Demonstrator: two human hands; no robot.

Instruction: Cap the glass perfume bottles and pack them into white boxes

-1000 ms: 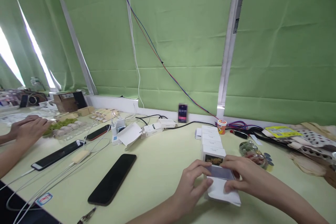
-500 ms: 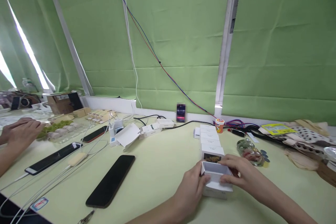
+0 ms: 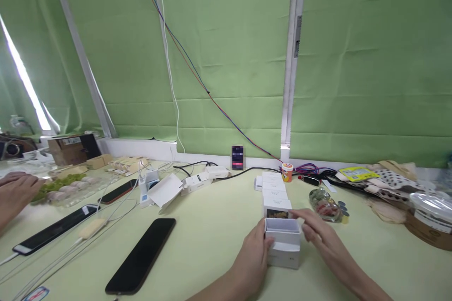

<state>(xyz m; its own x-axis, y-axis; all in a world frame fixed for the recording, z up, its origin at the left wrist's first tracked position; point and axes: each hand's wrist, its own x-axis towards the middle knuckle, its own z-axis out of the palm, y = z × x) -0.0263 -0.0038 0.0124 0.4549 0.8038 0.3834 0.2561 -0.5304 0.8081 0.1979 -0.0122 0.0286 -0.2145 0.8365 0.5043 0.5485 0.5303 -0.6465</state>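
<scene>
A small white cardboard box stands upright with its top uncovered, showing a pale hollow inside. My left hand is closed around its left side, the thumb on the front. At the box's upper right edge is my right hand, its index finger stretched toward the back rim and its thumb apart from it. It touches or nearly touches the edge there without gripping the box. Directly behind stands a row of similar white boxes; the nearest has a dark printed picture on its face.
Left lie a large black phone, two more phones, white cables and a power bank. Another person's hands are by an egg tray. Right are a glass-like ornament, an orange-white tub and a lidded round container.
My right hand has let go of the box's front and shifted to its upper right edge. My left hand keeps its hold. The view has turned slightly to the right.
</scene>
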